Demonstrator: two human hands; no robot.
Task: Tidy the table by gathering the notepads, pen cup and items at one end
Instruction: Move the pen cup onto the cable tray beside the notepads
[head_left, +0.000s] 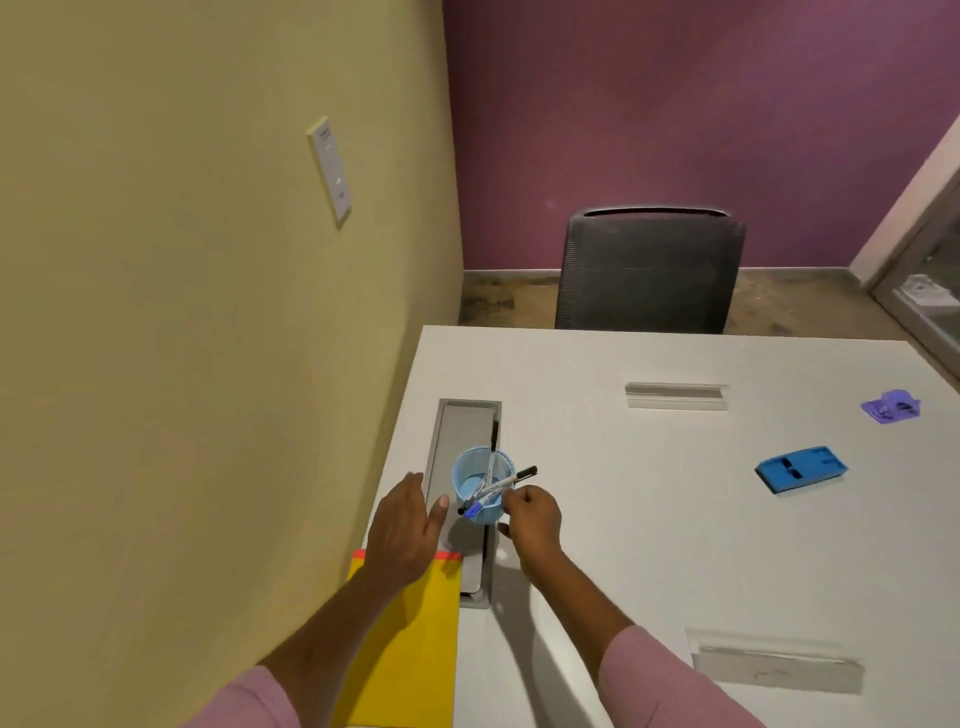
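Observation:
A light blue mesh pen cup with a few markers stands on a grey cable tray lid at the left side of the white table. My right hand is closed on the cup's right rim. My left hand lies open and flat just left of the cup, over the top edge of a yellow notepad with an orange strip. A blue block-shaped item and a purple clip lie far to the right.
Two clear plastic holders rest on the table, one at the back and one near the front right. A dark chair stands behind the far edge. A yellow wall borders the table's left side.

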